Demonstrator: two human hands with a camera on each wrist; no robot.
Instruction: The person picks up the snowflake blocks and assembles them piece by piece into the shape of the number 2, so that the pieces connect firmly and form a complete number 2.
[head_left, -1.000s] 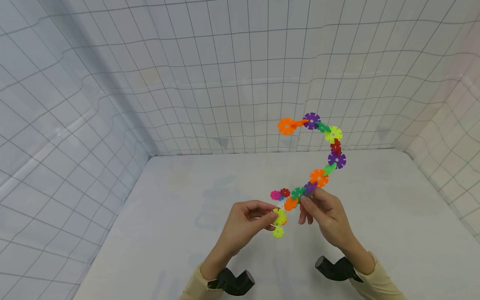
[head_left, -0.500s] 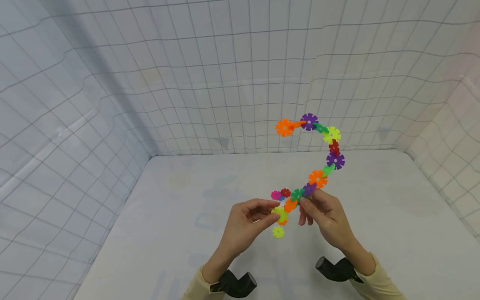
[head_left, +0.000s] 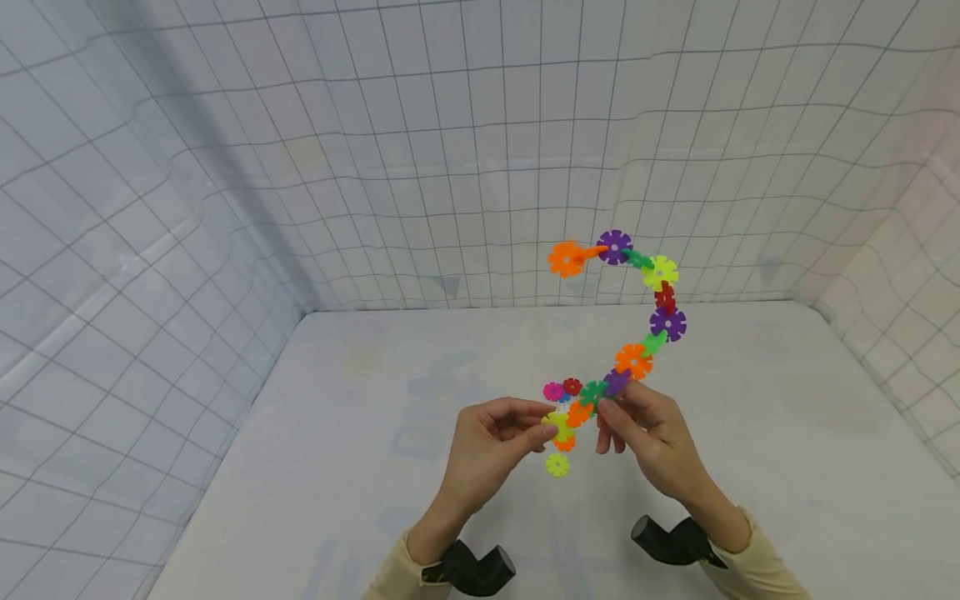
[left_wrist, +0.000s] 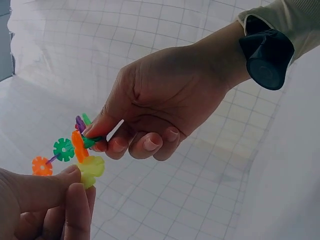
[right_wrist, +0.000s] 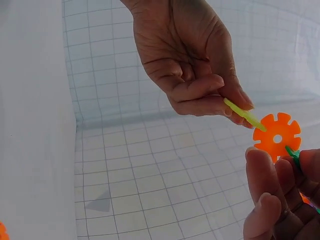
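Observation:
My left hand [head_left: 491, 450] pinches a yellow notched plastic disc [head_left: 558, 427] between thumb and fingers. A long curved chain of interlocked notched discs rises from my right hand [head_left: 654, 437], which pinches its green disc [head_left: 594, 394] near the lower end. The end piece is an orange disc [right_wrist: 277, 138]; in the right wrist view the yellow disc's edge meets its rim at a notch. How deep it sits there I cannot tell. The far end of the chain is another orange disc [head_left: 565, 259], with a purple disc [head_left: 615, 247] close by.
Loose discs lie on the white table [head_left: 360, 450] beyond and below the hands: a pink disc [head_left: 553, 391], a red disc [head_left: 572, 387], a partly covered blue one and a yellow disc [head_left: 557, 465]. Gridded white sheeting [head_left: 480, 167] walls the table's back and sides.
My left hand has brought the yellow disc up against the chain's orange end disc. The chain has shifted slightly left and down, while my right hand keeps its hold.

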